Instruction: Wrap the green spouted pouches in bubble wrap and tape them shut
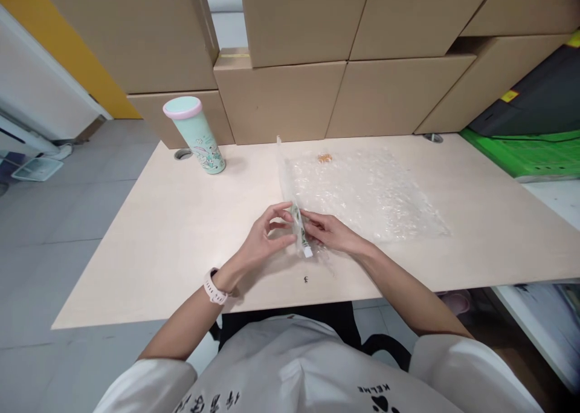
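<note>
A small tube with a green print and a white cap [302, 237] sits at the near left edge of a clear bubble-wrap sheet [362, 189] on the pale wooden table [172, 231]. My left hand [267, 234] pinches the wrap's folded edge against the tube from the left, fingers curled. My right hand [333, 231] grips the tube and wrap from the right, fingers closed. The wrap's left edge stands up in a fold towards the boxes.
A mint-green tumbler with a pink lid [196, 133] stands at the table's back left. Cardboard boxes [290, 92] are stacked along the back edge. A small orange item [324, 158] lies at the wrap's far edge. A green mat [530, 153] lies at right.
</note>
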The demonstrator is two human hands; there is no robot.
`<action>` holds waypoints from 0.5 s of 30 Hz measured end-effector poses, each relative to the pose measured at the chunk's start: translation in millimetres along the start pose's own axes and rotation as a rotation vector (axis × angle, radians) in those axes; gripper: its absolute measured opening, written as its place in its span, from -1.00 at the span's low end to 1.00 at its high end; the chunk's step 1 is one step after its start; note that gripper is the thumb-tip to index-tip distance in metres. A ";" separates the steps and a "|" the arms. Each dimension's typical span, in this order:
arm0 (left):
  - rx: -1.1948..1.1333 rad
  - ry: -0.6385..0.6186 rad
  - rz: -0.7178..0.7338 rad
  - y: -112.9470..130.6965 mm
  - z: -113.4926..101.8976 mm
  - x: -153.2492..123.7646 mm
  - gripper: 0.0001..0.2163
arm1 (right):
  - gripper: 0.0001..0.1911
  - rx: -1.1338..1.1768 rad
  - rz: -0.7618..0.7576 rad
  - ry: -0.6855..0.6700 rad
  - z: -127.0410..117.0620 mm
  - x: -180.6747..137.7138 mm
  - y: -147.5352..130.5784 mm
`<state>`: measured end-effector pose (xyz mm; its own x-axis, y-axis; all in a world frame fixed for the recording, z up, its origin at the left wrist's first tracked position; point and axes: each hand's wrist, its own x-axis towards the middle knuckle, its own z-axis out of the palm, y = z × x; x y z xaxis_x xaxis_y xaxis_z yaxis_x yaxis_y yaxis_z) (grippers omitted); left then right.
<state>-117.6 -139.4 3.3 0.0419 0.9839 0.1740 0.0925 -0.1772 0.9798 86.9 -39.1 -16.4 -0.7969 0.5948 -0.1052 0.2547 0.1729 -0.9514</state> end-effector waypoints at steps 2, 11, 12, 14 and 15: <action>0.263 -0.040 0.157 0.2 7.2 -4.6 -0.42 | -0.54 0.108 0.026 -0.033 1.9 1.2 -0.7; 0.901 -0.214 0.473 -26.8 28.4 -3.3 -0.42 | -0.90 -0.029 -0.020 0.053 -7.3 2.9 7.8; 0.921 -0.220 0.458 -28.6 30.3 -2.0 -0.42 | -0.91 -0.080 0.000 0.077 -11.3 1.6 7.8; 0.955 -0.225 0.412 -30.0 33.8 0.3 -0.45 | -0.90 -0.172 0.047 0.107 -19.7 -1.9 5.8; 0.970 -0.225 0.386 -30.0 35.3 1.1 -0.47 | -0.89 -0.206 0.068 0.113 -23.6 -3.7 4.2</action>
<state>-85.2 -133.9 -29.4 0.4112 0.8474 0.3358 0.7820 -0.5173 0.3477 103.7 -22.1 -13.1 -0.7108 0.6925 -0.1234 0.4214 0.2788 -0.8629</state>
